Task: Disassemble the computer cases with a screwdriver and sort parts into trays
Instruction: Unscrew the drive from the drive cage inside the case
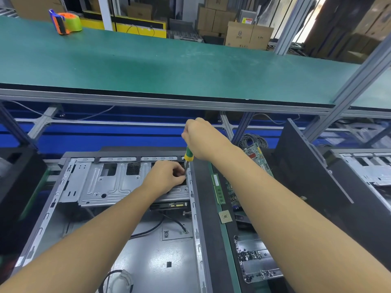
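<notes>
While the right hand (203,138) clamps the yellow-and-green-handled screwdriver (188,156) upright at the far right corner of the open grey steel computer case (197,233), the left hand (167,176) pinches its tip; the hidden screw likely handles tiny, slippery: fingertips only!
</notes>
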Motion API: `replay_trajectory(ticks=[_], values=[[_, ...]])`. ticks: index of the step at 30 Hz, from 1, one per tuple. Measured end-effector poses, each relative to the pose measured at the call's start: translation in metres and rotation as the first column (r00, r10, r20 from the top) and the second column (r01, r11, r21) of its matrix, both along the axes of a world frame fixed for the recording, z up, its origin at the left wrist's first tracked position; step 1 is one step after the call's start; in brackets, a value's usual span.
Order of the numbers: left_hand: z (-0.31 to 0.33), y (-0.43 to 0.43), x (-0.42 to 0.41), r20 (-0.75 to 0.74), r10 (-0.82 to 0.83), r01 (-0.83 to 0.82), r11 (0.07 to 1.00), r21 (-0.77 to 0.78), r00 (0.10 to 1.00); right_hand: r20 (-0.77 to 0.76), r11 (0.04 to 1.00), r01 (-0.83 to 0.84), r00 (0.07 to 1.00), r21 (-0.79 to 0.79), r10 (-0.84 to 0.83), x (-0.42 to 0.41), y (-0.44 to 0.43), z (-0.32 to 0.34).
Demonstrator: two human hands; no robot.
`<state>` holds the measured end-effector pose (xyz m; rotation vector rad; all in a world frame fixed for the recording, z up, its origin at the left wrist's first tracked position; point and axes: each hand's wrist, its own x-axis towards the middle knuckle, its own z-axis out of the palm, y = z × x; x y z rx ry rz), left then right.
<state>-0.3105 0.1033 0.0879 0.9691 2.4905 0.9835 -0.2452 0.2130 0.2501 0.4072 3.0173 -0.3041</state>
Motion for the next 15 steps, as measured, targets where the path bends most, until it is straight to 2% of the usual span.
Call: replay_trajectory(ticks=[4, 9, 15], values=[[0.0014, 0.0000, 0.0013, 0.010, 0.000, 0.000, 1.000, 0.000, 1.000, -0.041, 0.999, 0.041, 0.998, -0.034, -0.042, -0.0013, 0.0017, -0.0020], [0.0043, 0.0027, 0.0026, 0.039, 0.048, -0.047, 0.998, -0.033, 0.998, -0.020, 0.986, 0.109, 0.994, 0.128, -0.108, -0.0018, 0.0089, -0.0075], [0.0063, 0.0039, 0.0033, -0.008, 0.010, -0.011, 0.997, -0.083, 1.000, -0.072, 0.996, -0.032, 0.997, 0.086, 0.039, -0.0007, -0.0006, -0.0078]])
